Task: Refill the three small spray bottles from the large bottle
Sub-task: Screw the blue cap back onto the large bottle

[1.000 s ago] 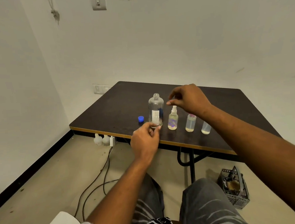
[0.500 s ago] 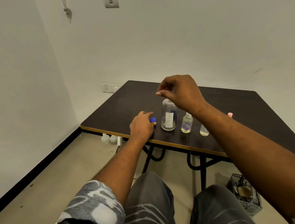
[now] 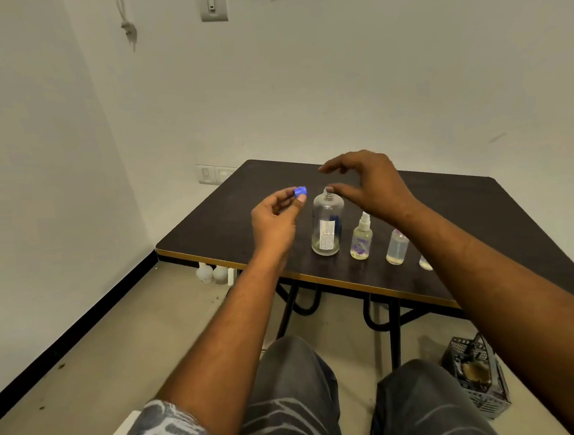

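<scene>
Left grip [image 3: 273, 218]: raised off the table [image 3: 484, 208], thumb and fingertips pinching the blue cap [image 3: 300, 191]. The cap sits just left of the big bottle's neck, about level with it, not touching.

Right grip [image 3: 372, 186]: fingers spread and arched, holding nothing. It hovers over and right of the big bottle [image 3: 327, 228], thumb tip close beside the bare neck; contact I cannot tell.

Big bottle: upright, long axis vertical, mouth up and uncapped, label facing me. It stands near the front edge.

Three small bottles run rightward from it in a row along that edge, all upright. The sprayer [image 3: 361, 240] is nearest, nozzle on. The second [image 3: 397, 246] stands apart from it. The third [image 3: 426, 263] is mostly hidden behind my right forearm.

Bare dark surface stretches behind the row to the far edge by the wall. The table's left corner lies well left of the cap.
</scene>
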